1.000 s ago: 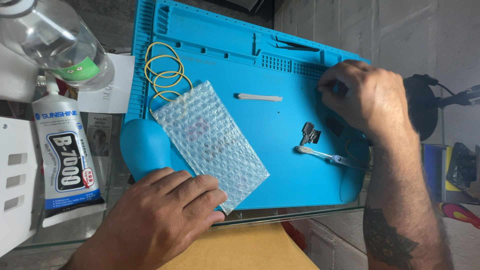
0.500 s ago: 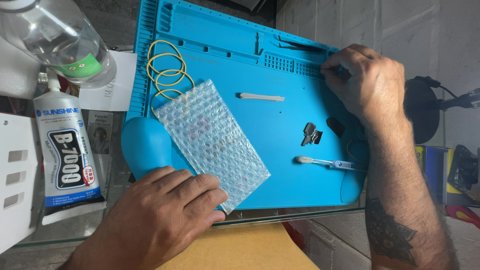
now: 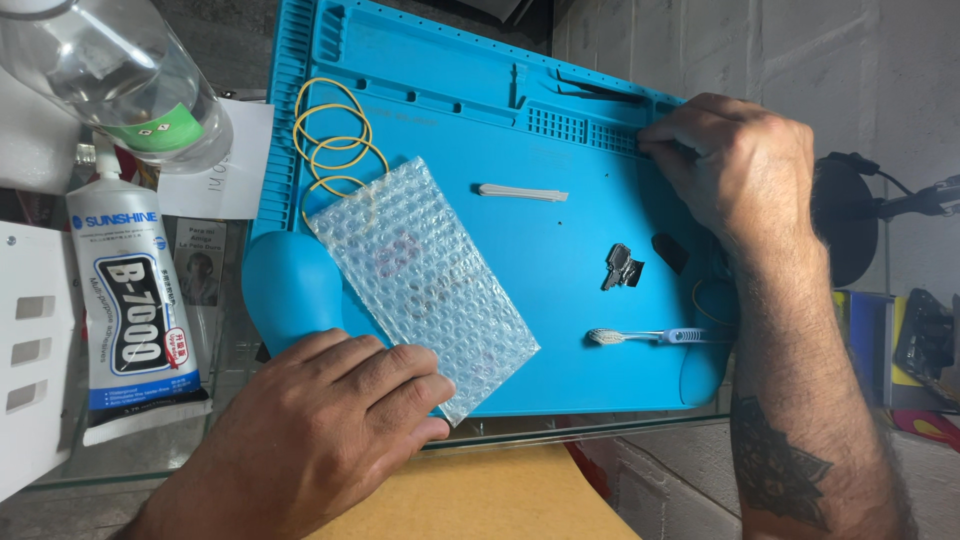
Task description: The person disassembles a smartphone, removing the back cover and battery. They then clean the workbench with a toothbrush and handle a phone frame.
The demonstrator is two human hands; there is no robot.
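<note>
Clutter first: clear bottle (image 3: 110,75) upper left of frame, glue tube (image 3: 135,320) below it at left edge, white plastic piece (image 3: 30,350) far left. Blue mat (image 3: 480,130) fills centre. On mat: yellow rubber bands (image 3: 335,145) upper left, white stick (image 3: 522,192) mid, small metal clip (image 3: 622,267) right of centre w/ dark oval bit (image 3: 670,253) just beside it, toothbrush (image 3: 640,337) lower right. Black round stand (image 3: 850,220) at right edge. Nothing lies between hands.

Bubble wrap sheet (image 3: 425,280) lies flat on mat, centre-left, tilted diagonally, its top corner over a band. Left hand (image 3: 320,440) bottom left, fingers (image 3: 400,385) flat & extended, pressing sheet's lower corner, no pinch.

Right hand (image 3: 740,170) upper right, fingers curled at mat's grid slots (image 3: 585,130); can't tell if it holds anything. Well apart from sheet.
</note>
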